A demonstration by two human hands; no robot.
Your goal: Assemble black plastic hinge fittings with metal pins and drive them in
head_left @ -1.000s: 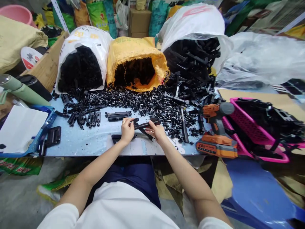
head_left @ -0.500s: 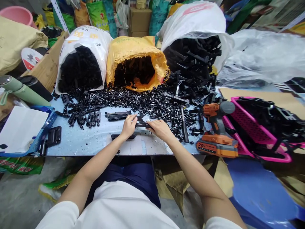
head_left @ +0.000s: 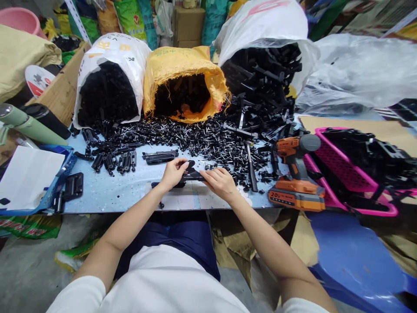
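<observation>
Between my hands, above the front of the table, is a black plastic part with a curved, hook-like end. My left hand pinches it at its left side. My right hand is closed on its right end with the fingertips. Just under my left hand another long black part lies on a pale board. Beyond my left hand rests a short stack of black plastic strips. A heap of small black pieces with metal pins spreads behind my hands.
A hammer and an orange cordless drill are to the right, beside a pink basket of black parts. Behind the heap stand a white sack, a yellow sack and a larger white bag. A blue tray is left.
The black part between my hands has turned, so its hooked end now shows upward. My left hand has shifted slightly left, and its fingers have changed their hold.
</observation>
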